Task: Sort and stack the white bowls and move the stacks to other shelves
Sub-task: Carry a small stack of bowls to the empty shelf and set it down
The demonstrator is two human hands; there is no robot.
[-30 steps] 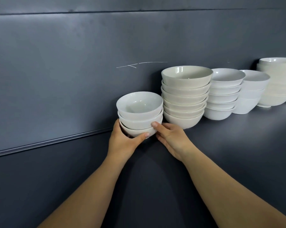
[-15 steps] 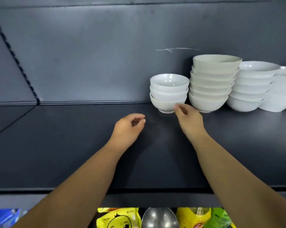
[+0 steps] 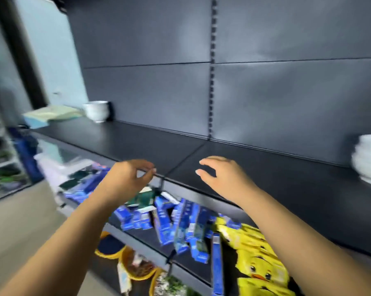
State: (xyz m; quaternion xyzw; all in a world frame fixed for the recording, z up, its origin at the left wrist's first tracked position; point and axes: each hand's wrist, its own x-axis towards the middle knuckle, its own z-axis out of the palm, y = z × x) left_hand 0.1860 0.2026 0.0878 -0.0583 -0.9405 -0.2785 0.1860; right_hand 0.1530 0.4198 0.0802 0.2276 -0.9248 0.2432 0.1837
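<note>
Head view: both hands [image 3: 124, 178] empty over shelf [image 3: 265, 167] (bowl stack [image 3: 369, 160] far right).

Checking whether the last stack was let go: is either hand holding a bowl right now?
No. The left hand and right hand are both empty over the dark shelf; the bowl stack sits apart at the right edge.

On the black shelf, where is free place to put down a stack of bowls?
The black shelf is bare from the white cup at its far left end to the blurred bowl stack at the right edge. Both hands are empty. The lower shelf, with blue boxes and yellow packs, is crowded.
</note>
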